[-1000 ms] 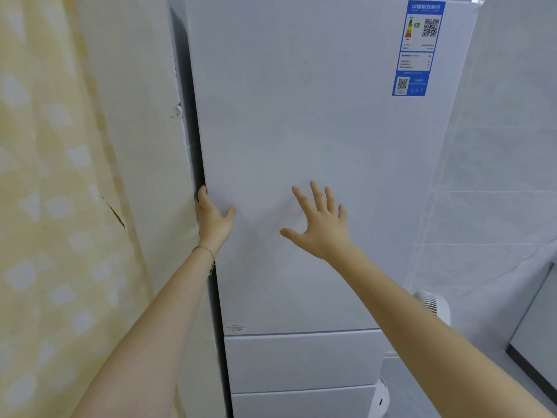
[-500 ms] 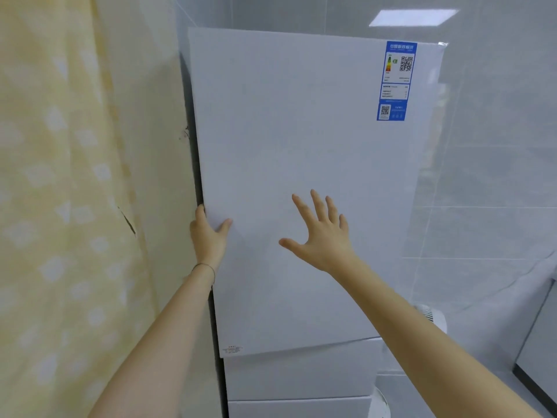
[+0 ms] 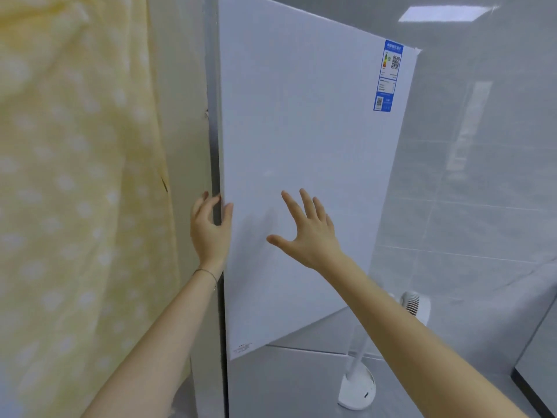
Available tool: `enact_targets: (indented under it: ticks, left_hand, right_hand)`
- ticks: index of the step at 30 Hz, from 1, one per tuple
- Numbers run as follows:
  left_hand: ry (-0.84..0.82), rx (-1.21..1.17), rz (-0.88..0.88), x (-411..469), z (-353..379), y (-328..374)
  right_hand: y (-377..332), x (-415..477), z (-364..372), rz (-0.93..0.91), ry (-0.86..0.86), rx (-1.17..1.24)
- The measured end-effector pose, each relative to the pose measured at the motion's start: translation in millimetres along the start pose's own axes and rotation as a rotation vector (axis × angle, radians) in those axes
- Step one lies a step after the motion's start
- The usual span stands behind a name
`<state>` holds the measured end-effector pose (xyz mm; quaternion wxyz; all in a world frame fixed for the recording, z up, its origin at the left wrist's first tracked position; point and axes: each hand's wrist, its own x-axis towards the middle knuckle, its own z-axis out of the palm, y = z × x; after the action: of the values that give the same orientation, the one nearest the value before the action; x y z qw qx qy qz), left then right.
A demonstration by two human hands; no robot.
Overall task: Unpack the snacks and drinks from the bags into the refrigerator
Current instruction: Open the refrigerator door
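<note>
I am gripping the left edge of the tall white refrigerator door point(image 3: 301, 131) with my left hand point(image 3: 209, 233), fingers point(image 3: 200, 206) curling behind it, while my right hand point(image 3: 307, 236) is hovering spread and empty just to the right, before its face. I am thinking a steady pull from this edge would swing it widest; no bags are showing near my fingers.

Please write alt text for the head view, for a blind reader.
A person's left hand grips the left edge of a partly open white refrigerator door; the right hand is spread before its front. A yellow curtain hangs at left, a white fan stands at right.
</note>
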<state>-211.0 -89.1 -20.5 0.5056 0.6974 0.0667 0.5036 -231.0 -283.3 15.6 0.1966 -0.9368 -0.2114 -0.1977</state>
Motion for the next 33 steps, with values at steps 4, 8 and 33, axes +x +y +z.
enact_targets:
  ticks: [4, 8, 33]
  left_hand:
    - [-0.07, -0.151, 0.043, -52, -14, 41]
    - [-0.231, -0.253, 0.077, -97, -21, 83]
    - [-0.828, -0.309, 0.414, -259, 90, 198]
  right_hand:
    - [2, -48, -11, -0.033, 0.0, 0.073]
    - [11, -87, -19, -0.032, 0.02, 0.231]
    - [168, -251, -97, 0.632, 0.681, 0.379]
